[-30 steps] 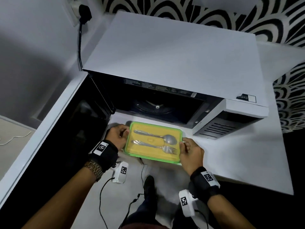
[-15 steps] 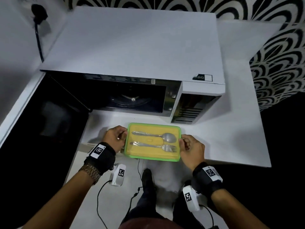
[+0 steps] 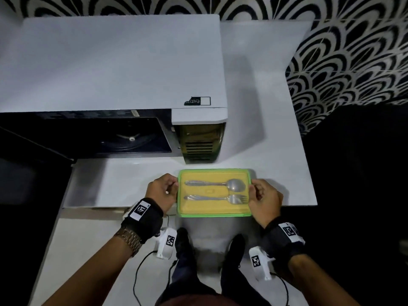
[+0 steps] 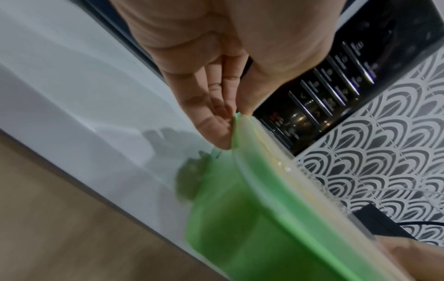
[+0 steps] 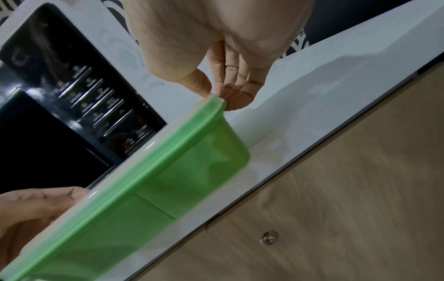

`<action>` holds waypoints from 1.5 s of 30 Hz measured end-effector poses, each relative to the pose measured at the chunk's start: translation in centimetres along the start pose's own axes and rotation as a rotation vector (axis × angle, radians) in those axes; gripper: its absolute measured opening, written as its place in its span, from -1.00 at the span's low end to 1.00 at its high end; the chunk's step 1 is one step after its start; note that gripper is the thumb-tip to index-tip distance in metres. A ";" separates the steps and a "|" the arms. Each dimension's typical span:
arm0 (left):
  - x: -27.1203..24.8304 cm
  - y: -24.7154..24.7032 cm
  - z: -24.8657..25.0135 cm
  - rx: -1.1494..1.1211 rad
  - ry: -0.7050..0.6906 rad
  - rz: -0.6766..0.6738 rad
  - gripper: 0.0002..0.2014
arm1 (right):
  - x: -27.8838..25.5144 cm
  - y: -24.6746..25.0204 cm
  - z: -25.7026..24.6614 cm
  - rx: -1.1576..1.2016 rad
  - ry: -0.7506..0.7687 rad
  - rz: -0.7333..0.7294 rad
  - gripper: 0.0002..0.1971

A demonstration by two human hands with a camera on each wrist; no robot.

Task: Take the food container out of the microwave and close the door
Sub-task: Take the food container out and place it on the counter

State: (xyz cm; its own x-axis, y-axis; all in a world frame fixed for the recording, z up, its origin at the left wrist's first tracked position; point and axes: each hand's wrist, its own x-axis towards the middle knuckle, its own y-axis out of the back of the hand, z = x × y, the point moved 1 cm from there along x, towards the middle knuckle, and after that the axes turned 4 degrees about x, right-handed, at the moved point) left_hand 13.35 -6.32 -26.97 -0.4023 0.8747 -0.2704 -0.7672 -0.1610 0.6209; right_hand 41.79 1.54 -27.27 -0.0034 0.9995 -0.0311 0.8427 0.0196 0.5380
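Note:
The green food container (image 3: pixel 214 206), its clear lid carrying a spoon (image 3: pixel 215 184) and a fork (image 3: pixel 217 198), is out of the white microwave (image 3: pixel 114 62) and held over the counter's front edge, in front of the control panel (image 3: pixel 199 143). My left hand (image 3: pixel 162 193) pinches its left rim (image 4: pixel 236 121), thumb on top and fingers beneath. My right hand (image 3: pixel 263 198) pinches the right rim (image 5: pixel 216 100) the same way. The microwave cavity (image 3: pixel 123 140) stands open with its turntable showing. The dark door (image 3: pixel 28 184) is swung out at the left.
The white counter (image 3: pixel 282 155) stretches to the right of the microwave, ending at a dark drop. Black-and-white scalloped wall tiles (image 3: pixel 353 51) run behind. A wooden cabinet front (image 5: pixel 348 209) lies under the counter. My feet (image 3: pixel 185 244) stand on the pale floor below.
Both hands have carried the container rightward from in front of the open cavity to in front of the control panel. The door remains swung out.

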 end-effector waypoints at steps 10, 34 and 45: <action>0.9 -7.5 6.9 0.058 -0.045 0.012 -0.91 | 4.2 6.6 4.3 -0.047 -0.001 0.092 -0.88; 8.4 -14.6 18.4 0.286 -0.080 0.019 -0.43 | 17.4 9.3 5.9 -0.131 0.016 0.047 -0.68; 5.8 -15.1 19.2 0.687 -0.378 -0.014 -0.15 | 14.8 8.9 5.5 -0.379 0.480 -0.071 -0.35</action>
State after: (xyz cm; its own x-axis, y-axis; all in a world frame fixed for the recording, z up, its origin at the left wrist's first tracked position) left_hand 32.19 9.95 -23.80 -0.1025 0.9907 -0.0894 -0.2409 0.0625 0.9685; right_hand 52.20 16.34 -27.59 -0.3689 0.8931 0.2572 0.5815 0.0059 0.8135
